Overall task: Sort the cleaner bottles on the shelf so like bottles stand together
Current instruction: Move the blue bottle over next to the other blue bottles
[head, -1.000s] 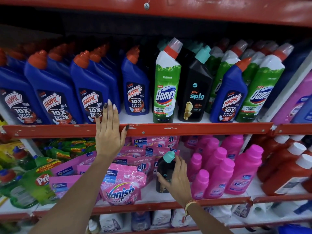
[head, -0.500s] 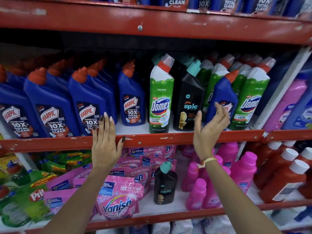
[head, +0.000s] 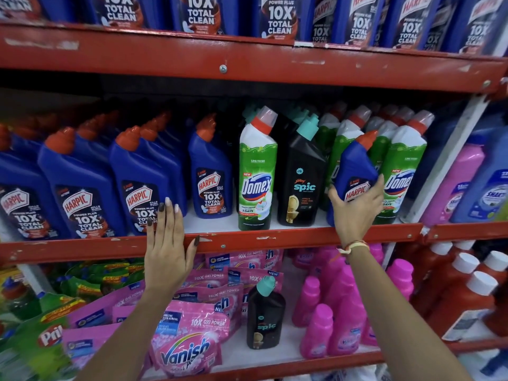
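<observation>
On the middle shelf a row of blue Harpic bottles (head: 82, 188) fills the left side. A green Domex bottle (head: 257, 171) and a black Spic bottle (head: 301, 177) stand at the centre, with more green Domex bottles (head: 401, 166) to the right. My right hand (head: 357, 210) grips the base of a lone blue Harpic bottle (head: 354, 166) standing among those Domex bottles. My left hand (head: 166, 243) rests flat on the red shelf edge (head: 247, 239), fingers apart, holding nothing. A second black Spic bottle (head: 265, 317) stands on the lower shelf.
Pink Vanish pouches (head: 187, 345) and pink bottles (head: 330, 312) crowd the lower shelf, with red bottles (head: 472, 295) at right and green pouches (head: 41, 325) at left. The upper shelf carries several Harpic bottles (head: 277, 17). Pink and blue bottles (head: 472, 185) stand beyond a white upright.
My right hand let go of the black Spic bottle on the lower shelf, rose to the middle shelf and closed on the lone blue Harpic bottle. My left hand stayed on the shelf edge.
</observation>
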A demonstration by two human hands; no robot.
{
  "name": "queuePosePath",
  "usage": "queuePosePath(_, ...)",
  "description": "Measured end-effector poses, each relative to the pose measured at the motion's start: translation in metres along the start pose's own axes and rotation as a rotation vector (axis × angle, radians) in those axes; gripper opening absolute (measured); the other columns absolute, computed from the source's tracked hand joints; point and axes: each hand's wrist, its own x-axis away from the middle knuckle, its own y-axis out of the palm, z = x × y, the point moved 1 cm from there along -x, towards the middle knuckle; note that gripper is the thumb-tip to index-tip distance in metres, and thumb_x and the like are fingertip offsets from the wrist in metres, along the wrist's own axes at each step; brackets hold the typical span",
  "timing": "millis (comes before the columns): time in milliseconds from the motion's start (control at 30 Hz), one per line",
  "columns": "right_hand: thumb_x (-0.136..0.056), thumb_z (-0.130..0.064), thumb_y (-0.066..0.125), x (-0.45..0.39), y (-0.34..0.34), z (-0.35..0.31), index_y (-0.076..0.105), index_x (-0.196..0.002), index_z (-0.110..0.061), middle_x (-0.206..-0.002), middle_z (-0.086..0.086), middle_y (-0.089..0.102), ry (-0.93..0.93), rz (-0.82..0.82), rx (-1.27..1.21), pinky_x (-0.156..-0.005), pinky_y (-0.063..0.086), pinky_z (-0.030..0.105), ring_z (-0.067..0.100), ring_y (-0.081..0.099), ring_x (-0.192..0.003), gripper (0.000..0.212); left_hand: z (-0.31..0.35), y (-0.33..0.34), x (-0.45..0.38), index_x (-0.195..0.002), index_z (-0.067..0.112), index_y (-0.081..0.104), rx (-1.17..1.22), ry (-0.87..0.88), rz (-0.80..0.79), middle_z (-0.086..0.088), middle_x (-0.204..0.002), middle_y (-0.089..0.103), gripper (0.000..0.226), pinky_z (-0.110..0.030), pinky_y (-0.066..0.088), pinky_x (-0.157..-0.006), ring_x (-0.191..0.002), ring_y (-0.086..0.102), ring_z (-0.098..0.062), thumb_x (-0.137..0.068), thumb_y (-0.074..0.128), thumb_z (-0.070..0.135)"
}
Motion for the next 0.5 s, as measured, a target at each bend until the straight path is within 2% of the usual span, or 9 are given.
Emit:
queuePosePath(267, -0.058, -0.039, 0.089, -0.01, -0.006, -0.009, 0.035, -0.143, 0.0, -0.14, 0.021, 0.048, 0.156, -0.002, 0.027, -0.107, 0.036, 0.049, 0.038, 0.043, -0.13, 0.108, 0.0, 0.004, 0.001, -0.157, 0.0, 0.017, 0.001, -0.007, -0.014, -0.013, -0.168, 0.004, 0.071, -0.042, 0.001, -0.124, -0.155, 0.004, -0.025, -0.106, 0.019, 0.048)
queuePosePath(500, -0.052, -0.053, 0.087, 0.005, -0.031, -0.049, 0.045, -0.133, -0.006, -0.131, 0.012, 0.052, 0.059, 0.099, -0.05, -0.102, 0.039, 0.041, 0.031, 0.046, -0.123, 0.103, 0.0, 0.002, 0.001, -0.157, 0.0, 0.016, 0.024, -0.004, -0.036, -0.015, -0.167, 0.007, 0.071, -0.042, 0.003, -0.123, -0.155, 0.004, -0.024, -0.106, 0.019, 0.049)
